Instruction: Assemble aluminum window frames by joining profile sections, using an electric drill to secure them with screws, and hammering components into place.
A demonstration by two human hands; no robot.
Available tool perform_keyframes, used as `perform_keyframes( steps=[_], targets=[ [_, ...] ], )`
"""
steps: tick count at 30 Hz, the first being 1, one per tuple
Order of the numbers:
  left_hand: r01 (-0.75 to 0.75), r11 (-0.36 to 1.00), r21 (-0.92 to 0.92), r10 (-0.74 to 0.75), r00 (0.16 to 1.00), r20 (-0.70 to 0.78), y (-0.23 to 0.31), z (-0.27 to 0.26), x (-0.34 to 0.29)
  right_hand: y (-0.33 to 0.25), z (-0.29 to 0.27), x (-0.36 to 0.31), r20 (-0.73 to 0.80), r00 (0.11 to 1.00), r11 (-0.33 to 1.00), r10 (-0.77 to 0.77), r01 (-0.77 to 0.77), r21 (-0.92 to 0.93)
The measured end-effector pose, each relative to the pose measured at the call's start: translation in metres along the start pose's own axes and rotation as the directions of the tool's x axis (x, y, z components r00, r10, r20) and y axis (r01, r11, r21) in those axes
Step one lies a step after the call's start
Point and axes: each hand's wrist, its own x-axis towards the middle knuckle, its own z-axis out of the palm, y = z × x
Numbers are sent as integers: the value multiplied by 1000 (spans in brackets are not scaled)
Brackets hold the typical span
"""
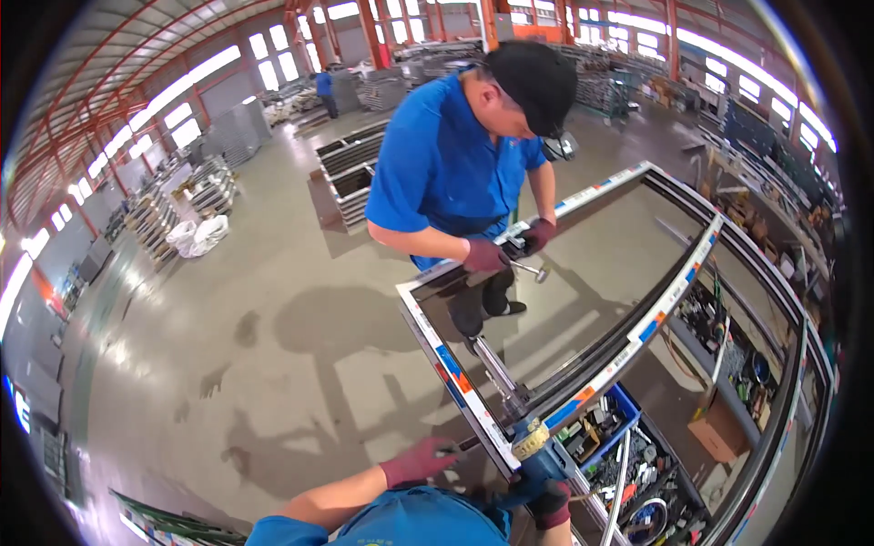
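Observation:
My right hand, in a dark maroon glove, is closed around a blue power drill with a yellowish band near its front. The drill is at the near corner of a large window frame covered in white, blue and orange film. My left hand, also gloved, reaches toward the frame's near left edge with its fingers extended and apart. I cannot tell whether its fingertips touch the frame. Across the frame, a co-worker's gloved hands hold a hammer at the far rail.
Beneath the frame are a blue bin of small parts and a tray of metal fittings. A cardboard box lies to the right. The co-worker stands at the far side. Stacked frames stand behind; white sacks lie at left.

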Motion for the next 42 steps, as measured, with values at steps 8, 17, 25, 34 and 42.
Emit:
perform_keyframes(
  steps=[8,17,25,34,42],
  targets=[
    [55,993,102,-42,990,-132,17,-80,30,4,11,-12,-154,982,994,-112,112,-7],
    [-185,958,219,230,953,-199,26,-201,112,26,65,8,-356,862,928,-361,295,-227],
    [-378,663,646,683,657,-317,14,-328,216,14,164,64,-485,840,966,-243,166,-196],
    [-33,502,865,390,900,-193,25,-376,347,4,200,212,-584,801,945,-127,-81,-317],
    [-35,768,639,6,999,48,47,-380,469,-32,122,351,-619,769,961,-159,-24,-276]
  ],
)
